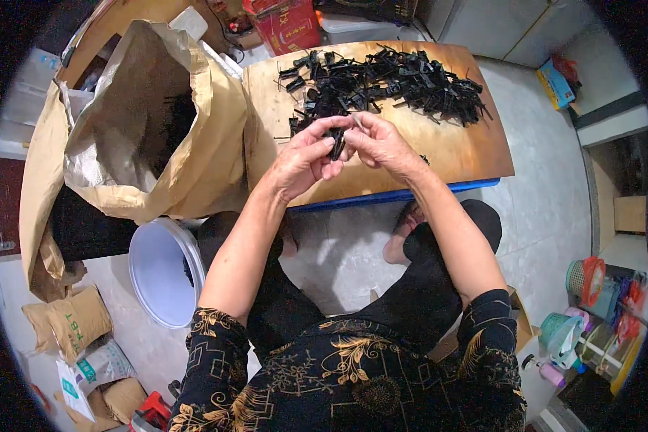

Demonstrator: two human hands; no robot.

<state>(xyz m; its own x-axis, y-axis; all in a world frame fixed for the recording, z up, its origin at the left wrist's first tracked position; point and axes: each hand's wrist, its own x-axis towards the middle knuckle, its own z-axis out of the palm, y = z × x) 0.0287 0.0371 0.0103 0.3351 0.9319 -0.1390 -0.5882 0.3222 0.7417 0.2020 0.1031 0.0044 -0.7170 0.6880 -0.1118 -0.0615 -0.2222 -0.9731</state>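
Over the near part of a wooden board (453, 155), both my hands meet around one small black plastic part (336, 142). The fingers of my left hand (306, 158) are closed on it, with its dark end pointing down between thumb and fingers. My right hand (380, 144) pinches at the upper end of the part, where something thin and pale shows at the fingertips; what it grips there is too small to make out. Beyond the hands lies a heap of similar black plastic parts (396, 75) with thin stems, spread across the far half of the board.
A large open paper sack (219, 137) with dark contents stands left of the board. Below it is a white bucket (162, 270) with something black inside. A red box (284, 25) sits behind the board, and a rack with baskets (565, 338) stands at the lower right.
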